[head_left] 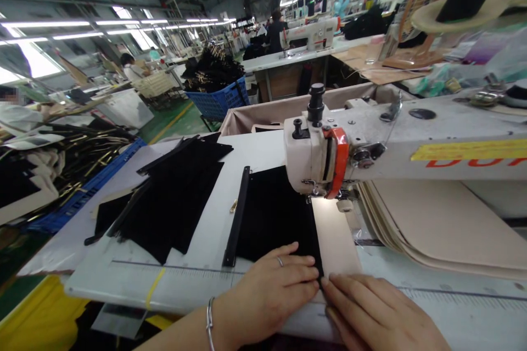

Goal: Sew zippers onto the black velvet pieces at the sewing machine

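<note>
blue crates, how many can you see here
2: one blue crate beyond the white worktable, heaped with black pieces; another blue crate at the left, partly covered by its load. More may be hidden farther back.

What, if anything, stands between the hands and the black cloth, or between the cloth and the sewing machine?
Nothing visible: the left hand rests on the black cloth, the right hand at the near end of the adjoining beige piece. The cloth reaches beneath the machine.

white tube lights (51,24), glaring windows (43,60), bright glow on beige panel (338,244), stretched edges
</note>
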